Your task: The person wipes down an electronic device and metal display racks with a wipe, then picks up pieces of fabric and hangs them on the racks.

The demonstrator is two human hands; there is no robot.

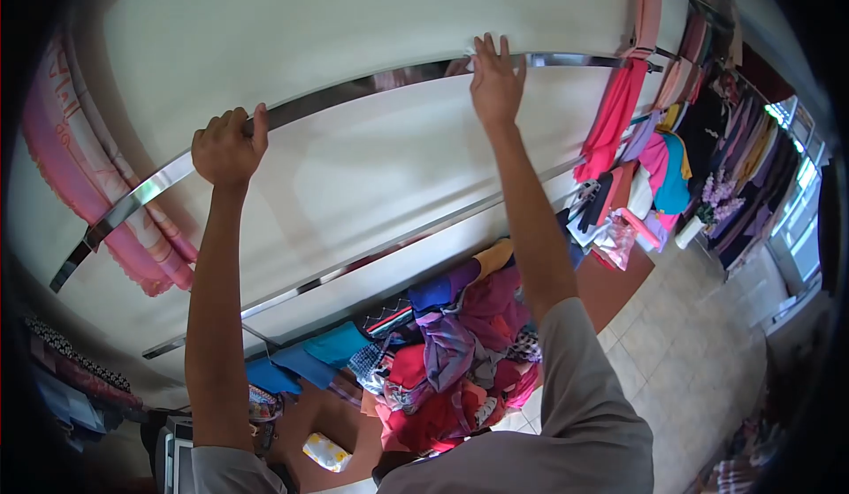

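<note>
A long, shiny metal rail point(371, 83) runs across the pale wall. My left hand point(228, 147) is closed over the rail, left of the middle, its thumb pointing up. Farther right, my right hand point(497, 83) lies against the same rail with its fingers stretched and spread. A small whitish patch point(470, 51) shows beside those fingertips; what it is I cannot make out. Pink printed fabric point(133, 176) hangs over the rail's left end. Toward its right end hang a bright pink scarf point(612, 118) and a lighter pink one point(647, 7).
A second metal rail point(371, 255) runs lower along the wall. Below it, a heap of colourful fabrics point(451, 352) lies on a brown surface point(305, 405) near a yellow-flowered white packet point(326, 451). Hanging garments point(752, 167) line the right side above a tiled floor point(663, 344).
</note>
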